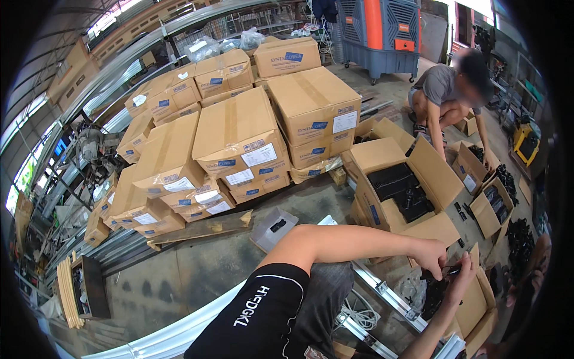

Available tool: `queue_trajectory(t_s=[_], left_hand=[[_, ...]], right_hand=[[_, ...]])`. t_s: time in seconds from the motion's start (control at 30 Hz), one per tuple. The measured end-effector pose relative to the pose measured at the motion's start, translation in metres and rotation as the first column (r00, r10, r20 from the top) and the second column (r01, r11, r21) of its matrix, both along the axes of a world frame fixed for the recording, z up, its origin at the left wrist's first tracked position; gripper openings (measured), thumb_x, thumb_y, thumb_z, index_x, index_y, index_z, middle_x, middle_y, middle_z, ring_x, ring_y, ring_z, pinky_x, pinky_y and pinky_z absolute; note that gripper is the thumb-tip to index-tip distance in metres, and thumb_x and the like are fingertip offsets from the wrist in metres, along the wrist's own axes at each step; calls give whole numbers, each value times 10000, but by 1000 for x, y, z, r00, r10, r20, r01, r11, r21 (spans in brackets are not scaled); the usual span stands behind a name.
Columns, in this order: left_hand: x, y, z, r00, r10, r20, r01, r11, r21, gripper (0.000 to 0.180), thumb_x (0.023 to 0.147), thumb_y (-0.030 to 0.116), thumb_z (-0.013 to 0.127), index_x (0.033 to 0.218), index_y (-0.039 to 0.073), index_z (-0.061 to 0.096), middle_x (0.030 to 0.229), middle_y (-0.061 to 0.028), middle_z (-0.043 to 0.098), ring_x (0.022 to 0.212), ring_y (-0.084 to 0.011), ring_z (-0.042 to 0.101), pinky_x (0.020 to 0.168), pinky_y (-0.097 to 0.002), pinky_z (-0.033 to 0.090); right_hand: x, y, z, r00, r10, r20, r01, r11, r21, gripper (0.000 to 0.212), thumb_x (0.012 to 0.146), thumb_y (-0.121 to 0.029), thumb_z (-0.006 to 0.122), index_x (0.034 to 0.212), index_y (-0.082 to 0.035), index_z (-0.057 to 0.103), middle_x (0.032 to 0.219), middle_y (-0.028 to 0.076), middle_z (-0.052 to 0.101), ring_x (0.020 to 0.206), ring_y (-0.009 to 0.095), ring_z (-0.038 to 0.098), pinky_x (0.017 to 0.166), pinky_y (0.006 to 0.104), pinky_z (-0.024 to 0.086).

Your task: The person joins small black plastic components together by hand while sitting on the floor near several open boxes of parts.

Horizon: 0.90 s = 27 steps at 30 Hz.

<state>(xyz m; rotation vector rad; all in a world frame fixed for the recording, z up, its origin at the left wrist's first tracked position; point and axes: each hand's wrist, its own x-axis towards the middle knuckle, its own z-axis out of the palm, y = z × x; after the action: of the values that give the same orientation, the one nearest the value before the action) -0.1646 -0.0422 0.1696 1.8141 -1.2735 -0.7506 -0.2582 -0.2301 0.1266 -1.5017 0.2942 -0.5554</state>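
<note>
My left hand [431, 257] reaches across from the left, its fingers pinched together over an open cardboard box [477, 311] at the lower right. Facing it, my right hand [460, 280] is closed, with the thumb and fingertips pressed together. A small black part [453, 271] shows between the two hands, and both seem to grip it; its exact kind is too small to make out. Below the hands lie more black parts [434, 299], partly hidden by my right forearm. A crumpled clear plastic bag [411, 288] lies beside them.
A large open carton [382, 157] with black pieces stands ahead of my hands. Another person [445, 90] crouches beyond, reaching into small boxes [491, 206]. Sealed cartons [239, 140] are stacked on a wooden pallet [203, 232]. Metal rails [382, 290] and a coiled cable [363, 311] lie near my knee.
</note>
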Motion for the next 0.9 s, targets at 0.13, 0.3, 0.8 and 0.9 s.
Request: queue_trajectory(t_s=[0.13, 0.3, 0.8, 0.9], left_hand=[[-2, 1, -7, 957, 70, -281, -86, 995, -46, 381, 724, 205, 847, 999, -35, 738, 900, -118, 738, 802, -187, 685, 713, -321, 543], [-4, -4, -9, 881, 101, -462, -181, 974, -133, 415, 706, 183, 869, 1013, -55, 722, 890, -118, 727, 804, -179, 676, 702, -303, 535], [-7, -15, -11, 888, 139, -439, -209, 971, -116, 383, 707, 100, 870, 994, -77, 688, 855, -130, 718, 749, -172, 682, 639, -301, 550], [-9, -11, -7, 858, 79, -507, -137, 987, -78, 365, 727, 74, 850, 1005, -95, 684, 860, -147, 721, 741, -191, 699, 614, -322, 580]], right_hand=[[2, 9, 7, 994, -57, 92, 74, 977, -199, 382, 983, -427, 590, 756, -133, 498, 673, -60, 431, 553, 28, 391, 479, 218, 266], [0, 18, 21, 980, -109, 164, 112, 994, -6, 462, 1035, -479, 493, 765, -104, 509, 685, -41, 430, 597, 49, 390, 549, 238, 289], [5, 14, 17, 964, -263, 33, 262, 964, 49, 546, 1021, -547, 477, 732, -84, 511, 673, -16, 439, 604, 86, 417, 565, 256, 315], [5, 23, 22, 962, -267, 51, 268, 963, -18, 543, 1017, -550, 479, 731, -89, 504, 657, -25, 426, 590, 87, 410, 560, 257, 317]])
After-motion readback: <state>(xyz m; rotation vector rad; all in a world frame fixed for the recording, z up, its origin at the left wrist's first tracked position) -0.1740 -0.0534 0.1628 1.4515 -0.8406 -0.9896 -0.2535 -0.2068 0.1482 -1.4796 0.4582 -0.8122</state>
